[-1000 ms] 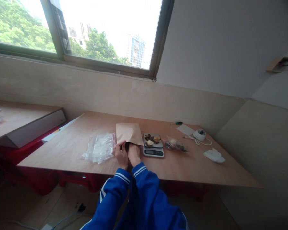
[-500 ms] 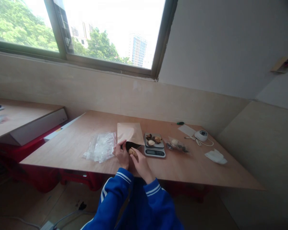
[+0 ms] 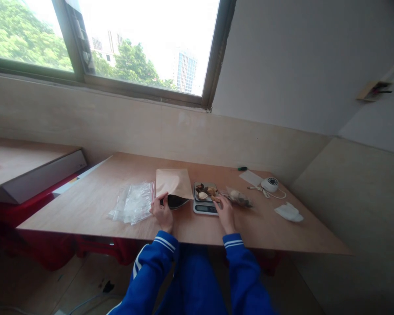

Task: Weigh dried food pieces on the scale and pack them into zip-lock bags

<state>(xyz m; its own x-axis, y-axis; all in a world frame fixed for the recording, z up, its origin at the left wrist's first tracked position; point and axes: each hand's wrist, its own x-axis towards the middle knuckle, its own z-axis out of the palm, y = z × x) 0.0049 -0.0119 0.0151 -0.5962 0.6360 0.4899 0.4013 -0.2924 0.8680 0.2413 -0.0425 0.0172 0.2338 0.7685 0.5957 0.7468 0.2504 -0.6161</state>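
A brown paper bag (image 3: 174, 183) lies on the table with its dark mouth facing me. My left hand (image 3: 162, 212) pinches the left edge of that mouth and holds it apart. To the right stands a digital scale (image 3: 205, 208), its tray bearing several dried brown pieces (image 3: 203, 189) and a pale one (image 3: 202, 196). At the tray's right front corner, my right hand (image 3: 225, 212) has its fingertips closed on a small tan piece (image 3: 216, 199). A clear bag with mixed dried pieces (image 3: 238, 195) rests just beyond that hand.
Clear plastic bags (image 3: 134, 203) are on the left. At the right are a white round device (image 3: 269, 184) with a cable, a white card (image 3: 250, 177), a crumpled white tissue (image 3: 289, 212) and a green-handled tool (image 3: 242, 168). The table's front edge (image 3: 118, 236) is near my wrists.
My right hand has moved right, from the paper bag's mouth to the scale tray. The tan lump it held at the mouth is no longer visible there. My left hand stays on the bag.
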